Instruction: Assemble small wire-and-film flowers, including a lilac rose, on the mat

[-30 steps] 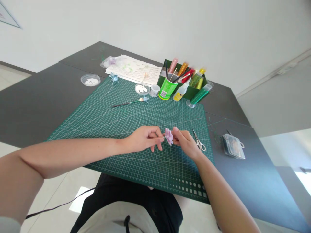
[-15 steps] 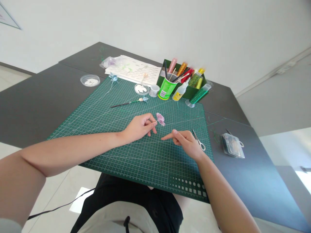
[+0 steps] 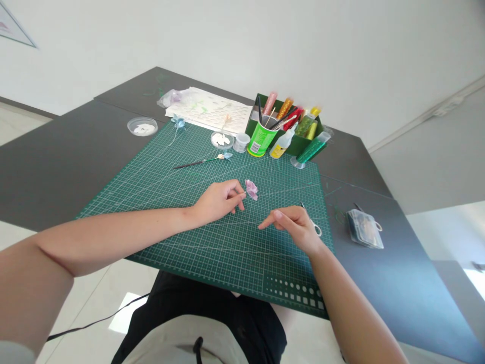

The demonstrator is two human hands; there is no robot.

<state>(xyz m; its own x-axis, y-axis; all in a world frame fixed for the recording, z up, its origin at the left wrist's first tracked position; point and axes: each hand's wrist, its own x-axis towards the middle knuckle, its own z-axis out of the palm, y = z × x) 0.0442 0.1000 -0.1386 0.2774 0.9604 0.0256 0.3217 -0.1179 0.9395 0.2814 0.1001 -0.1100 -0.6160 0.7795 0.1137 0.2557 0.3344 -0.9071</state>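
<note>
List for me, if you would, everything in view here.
table: one, dark grey, beneath
mat: one, green, on table
flower: one, lilac, left fingertips
scissors: one, white-handled, by right hand
cup: one, green, mat's far edge
glue bottle: one, white-yellow, beside cup
box: one, dark green, behind cup
dishes: two, clear, left of cup
papers: several, white, far table
packet: one, clear, right of mat
left hand: one, bare, grip on flower
right hand: one, bare, grip empty

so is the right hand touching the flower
Apart. The head view shows green mat between the right hand and the purple flower, which the left hand pinches.
</note>
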